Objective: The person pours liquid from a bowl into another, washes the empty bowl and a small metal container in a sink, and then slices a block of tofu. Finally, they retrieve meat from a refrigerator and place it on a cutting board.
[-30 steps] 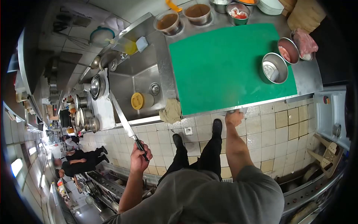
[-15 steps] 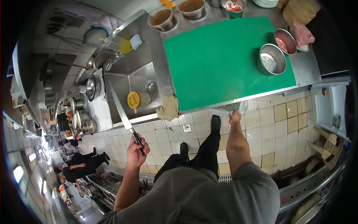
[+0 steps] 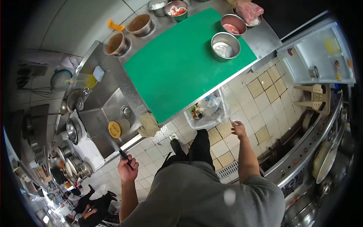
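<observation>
My left hand [image 3: 127, 168] is wrapped round the black handle of a kitchen knife [image 3: 125, 156]. Its blade is smeared by motion and points toward the sink. My right hand [image 3: 238, 129] is in the air just right of a lined waste bin [image 3: 227, 109], with its fingers apart and nothing visible in them. Food scraps [image 3: 196, 111] and crumpled clear plastic lie inside the bin, partly under the counter edge. Beyond it, a green cutting board [image 3: 181, 64] covers the counter. On the board stands a steel container [image 3: 225, 47] with something whitish at its bottom.
The sink [image 3: 102, 102] at left holds a yellow-lidded container [image 3: 115, 129]; a cloth [image 3: 149, 125] hangs by its corner. Tubs of brown sauce [image 3: 140, 25] and bagged pink meat [image 3: 248, 11] line the board. An open refrigerator door [image 3: 317, 55] and a stove [image 3: 302, 170] are at right. People work behind.
My right hand has let go of the clear plastic at the counter's edge and moved back. The lined bin now shows out from under the counter. My left hand still holds the knife; the view has turned.
</observation>
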Demonstrator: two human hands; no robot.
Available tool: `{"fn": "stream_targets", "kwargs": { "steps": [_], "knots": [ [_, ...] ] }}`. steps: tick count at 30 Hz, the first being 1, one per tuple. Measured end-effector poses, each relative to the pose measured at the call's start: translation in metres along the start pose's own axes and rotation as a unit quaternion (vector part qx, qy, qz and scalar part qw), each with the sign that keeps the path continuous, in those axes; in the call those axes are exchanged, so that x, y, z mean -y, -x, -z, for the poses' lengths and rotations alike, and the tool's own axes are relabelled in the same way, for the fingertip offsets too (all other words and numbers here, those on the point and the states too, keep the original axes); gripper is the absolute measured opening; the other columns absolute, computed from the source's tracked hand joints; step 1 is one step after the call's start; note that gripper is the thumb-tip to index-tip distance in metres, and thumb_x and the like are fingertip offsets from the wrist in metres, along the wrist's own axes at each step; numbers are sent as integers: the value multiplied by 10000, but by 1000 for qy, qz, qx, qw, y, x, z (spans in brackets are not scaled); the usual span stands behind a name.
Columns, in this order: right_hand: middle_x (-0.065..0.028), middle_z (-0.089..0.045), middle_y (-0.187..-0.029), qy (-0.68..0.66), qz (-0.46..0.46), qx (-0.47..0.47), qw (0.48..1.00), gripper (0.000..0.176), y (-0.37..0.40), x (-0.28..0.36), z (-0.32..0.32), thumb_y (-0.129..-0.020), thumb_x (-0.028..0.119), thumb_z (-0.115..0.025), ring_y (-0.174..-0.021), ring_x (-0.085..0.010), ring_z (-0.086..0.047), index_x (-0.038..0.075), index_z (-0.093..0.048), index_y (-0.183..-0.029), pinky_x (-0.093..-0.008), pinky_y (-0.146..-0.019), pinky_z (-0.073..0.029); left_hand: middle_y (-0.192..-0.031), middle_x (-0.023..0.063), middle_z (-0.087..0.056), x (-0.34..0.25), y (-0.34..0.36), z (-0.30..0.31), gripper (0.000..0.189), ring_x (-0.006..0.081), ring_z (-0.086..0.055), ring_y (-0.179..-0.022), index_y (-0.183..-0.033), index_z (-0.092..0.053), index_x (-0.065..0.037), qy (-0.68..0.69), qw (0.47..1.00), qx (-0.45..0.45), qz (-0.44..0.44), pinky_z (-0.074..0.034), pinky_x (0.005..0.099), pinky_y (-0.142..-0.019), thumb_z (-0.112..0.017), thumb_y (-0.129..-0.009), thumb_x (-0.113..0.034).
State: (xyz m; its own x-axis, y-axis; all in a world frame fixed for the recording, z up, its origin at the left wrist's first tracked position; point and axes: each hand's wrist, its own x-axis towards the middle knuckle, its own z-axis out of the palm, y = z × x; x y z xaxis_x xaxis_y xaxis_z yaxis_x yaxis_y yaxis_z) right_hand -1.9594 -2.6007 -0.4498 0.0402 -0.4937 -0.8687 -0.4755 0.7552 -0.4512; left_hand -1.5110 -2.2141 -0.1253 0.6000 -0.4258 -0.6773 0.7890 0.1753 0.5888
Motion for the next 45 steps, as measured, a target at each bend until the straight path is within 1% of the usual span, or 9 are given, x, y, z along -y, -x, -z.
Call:
{"fn": "stream_targets", "kwargs": {
  "steps": [7, 14, 19, 25, 30, 31, 37, 41, 45],
  "knots": [
    [-70, -645, -733, -31, 329, -408, 851, 216, 56, 53, 61, -985, 205, -576, -622, -136, -592, 0, -618, -935, -301, -588, -495, -818, 42, -571, -69, -23, 62, 321, 151, -512, -608, -1166, -557, -59, -49, 995, -81, 18, -389, 291, -482, -558, -853, -127],
    [-46, -640, -841, -158, 550, -64, 817, 282, 238, 283, -198, -1004, 247, -600, -692, -94, -587, 8, -635, -1151, -249, -631, -494, -728, 63, -618, -160, -89, 158, 437, 133, -532, -523, -1297, -581, 36, -263, 964, 6, 41, -443, 286, -496, -672, -886, -77],
    [-187, -589, -1339, -61, 313, 453, 832, 554, 310, 317, -539, -980, 349, -595, -1189, -279, -602, 4, -489, -1401, -452, -951, -510, -664, 90, -640, -212, -94, 168, 351, 156, -679, -590, -1210, -655, -39, -552, 826, -33, -111, -542, 317, -544, -561, -873, -63],
    [-208, -399, -1508, -183, 30, 374, 909, 567, 265, 337, -835, -985, 317, -566, -1301, -298, -499, -13, -421, -1423, -484, -1030, -477, -731, 108, -683, -233, -97, 205, 270, 157, -677, -632, -1124, -689, -28, -572, 772, -90, -262, -542, 317, -622, -609, -868, -61],
    [-71, -610, -809, -450, 47, 637, 624, 261, 247, 327, -867, -966, 248, -529, -860, -291, -652, 23, -645, -1025, -434, -836, -568, -753, 83, -702, -245, -105, 235, 223, 132, -670, -667, -1087, -661, 24, -513, 811, -126, -251, -535, 294, -632, -664, -890, -79],
    [-41, -590, -679, -347, 45, 494, 796, 253, 339, 323, -844, -989, 204, -485, -693, -261, -660, 34, -668, -957, -382, -685, -577, -752, 73, -702, -244, -120, 244, 237, 120, -660, -662, -1099, -655, 32, -482, 818, -138, -281, -529, 286, -620, -673, -895, -88],
    [-103, -689, -818, 13, 234, 431, 871, 207, 350, 296, -844, -935, 81, -552, -745, -258, -701, 33, -671, -1098, -392, -637, -578, -775, 101, -710, -295, -179, 184, 241, 155, -674, -700, -1072, -681, 27, -480, 799, -95, -349, -535, 305, -648, -721, -876, -107],
    [-175, -724, -999, 395, 597, 431, 549, 319, 327, 301, -784, -877, 152, -633, -897, -349, -704, 24, -649, -1170, -469, -783, -549, -865, 123, -706, -331, -221, 121, 278, 190, -687, -804, -1077, -635, 7, -538, 745, -34, -392, -544, 330, -723, -752, -849, -101],
    [-250, -703, -995, 374, 602, 239, 663, 365, 358, 310, -757, -826, 209, -669, -952, -421, -679, -8, -658, -1120, -481, -827, -527, -1023, 67, -696, -327, -284, 90, 421, 203, -677, -889, -1144, -558, -12, -410, 844, 102, -330, -547, 352, -778, -799, -813, -108]
  ]
}}
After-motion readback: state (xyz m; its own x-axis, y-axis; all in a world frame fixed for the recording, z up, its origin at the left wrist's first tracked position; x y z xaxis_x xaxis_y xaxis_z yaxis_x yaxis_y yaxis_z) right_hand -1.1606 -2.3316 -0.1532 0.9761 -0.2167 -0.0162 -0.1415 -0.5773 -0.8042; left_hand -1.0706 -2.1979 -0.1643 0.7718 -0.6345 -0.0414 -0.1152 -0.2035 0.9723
